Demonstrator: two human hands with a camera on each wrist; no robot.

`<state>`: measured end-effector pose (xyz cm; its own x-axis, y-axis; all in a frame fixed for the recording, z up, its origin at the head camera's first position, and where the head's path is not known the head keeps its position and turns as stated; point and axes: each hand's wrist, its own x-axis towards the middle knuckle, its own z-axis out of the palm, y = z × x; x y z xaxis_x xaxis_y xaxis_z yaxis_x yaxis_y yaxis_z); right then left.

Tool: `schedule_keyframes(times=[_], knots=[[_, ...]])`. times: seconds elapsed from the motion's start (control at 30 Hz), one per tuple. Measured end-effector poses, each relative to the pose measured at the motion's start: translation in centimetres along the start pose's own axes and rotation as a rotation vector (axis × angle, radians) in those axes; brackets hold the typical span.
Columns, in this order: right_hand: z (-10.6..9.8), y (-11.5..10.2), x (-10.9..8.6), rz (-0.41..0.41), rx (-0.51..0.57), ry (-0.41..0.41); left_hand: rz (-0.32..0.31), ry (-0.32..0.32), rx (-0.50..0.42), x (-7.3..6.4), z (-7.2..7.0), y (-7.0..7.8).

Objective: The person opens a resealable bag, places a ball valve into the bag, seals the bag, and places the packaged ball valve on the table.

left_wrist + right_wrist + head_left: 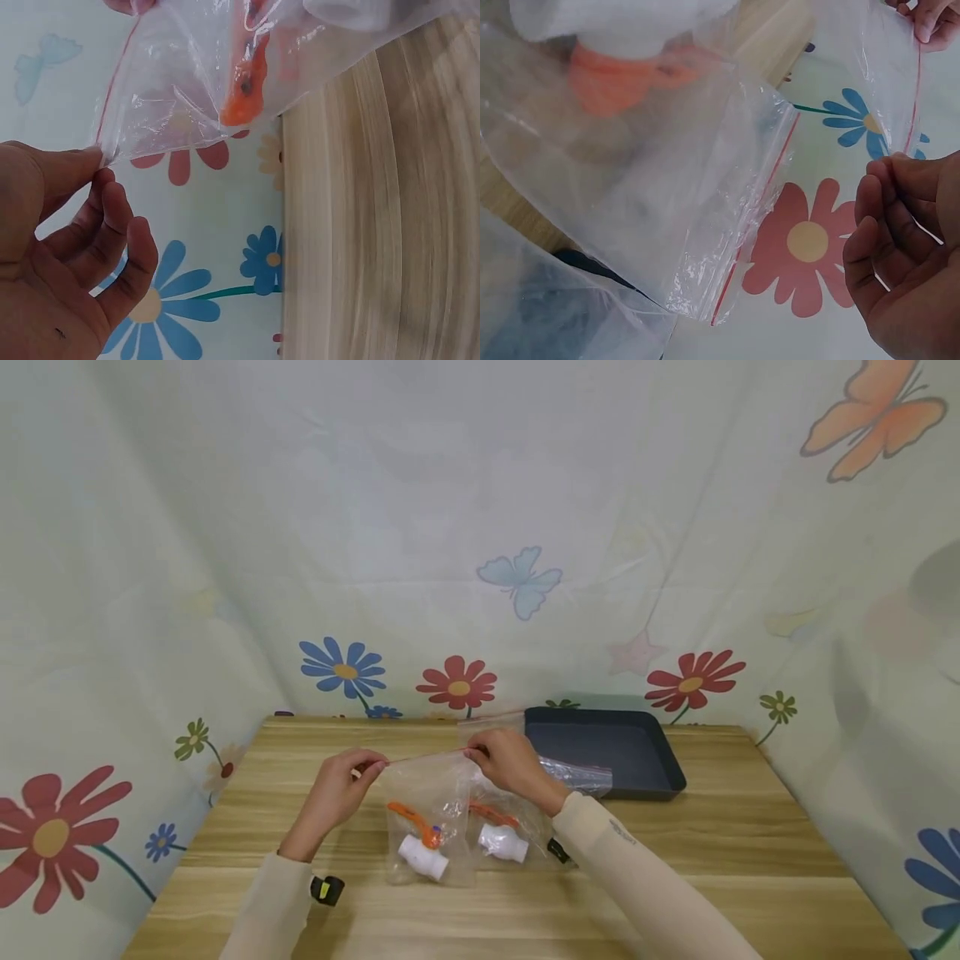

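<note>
A clear zip-lock bag [431, 778] with a red seal line hangs upright between both hands. Inside its lower part is a white plastic ball valve [424, 857] with an orange lever handle. At the bag's upper left corner, my left hand [341, 789] pinches the edge between thumb and finger. The upper right corner is pinched by my right hand [513, 764], its other fingers loosely bent in the right wrist view. Beside the held bag, just right of it, a second zip-lock bag [667, 187] contains another white valve [502, 843] with an orange lever.
A dark rectangular tray [667, 768] stands at the back right of the wooden table [720, 877]. More clear plastic with a red seal line [592, 777] overlaps its left front. A flower-printed curtain [405, 568] surrounds the table's back and sides.
</note>
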<state>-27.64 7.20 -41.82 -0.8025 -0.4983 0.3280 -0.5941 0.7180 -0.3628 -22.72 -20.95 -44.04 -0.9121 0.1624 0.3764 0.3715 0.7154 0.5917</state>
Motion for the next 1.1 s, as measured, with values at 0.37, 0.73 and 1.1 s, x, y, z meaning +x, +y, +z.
schedule_keyframes(times=[0.37, 0.73, 1.1], knots=[[1.9, 1.3, 1.3, 0.048, -0.058, -0.083, -0.036, -0.036, 0.026, 1.4, 2.0, -2.0], [1.6, 1.5, 1.2, 0.123, -0.060, -0.165, -0.191, -0.115, 0.096, 0.7, 2.1, -2.0], [-0.9, 2.0, -1.2, 0.087, -0.043, -0.101, -0.144, -0.096, 0.119, 0.1, 1.9, 0.1]])
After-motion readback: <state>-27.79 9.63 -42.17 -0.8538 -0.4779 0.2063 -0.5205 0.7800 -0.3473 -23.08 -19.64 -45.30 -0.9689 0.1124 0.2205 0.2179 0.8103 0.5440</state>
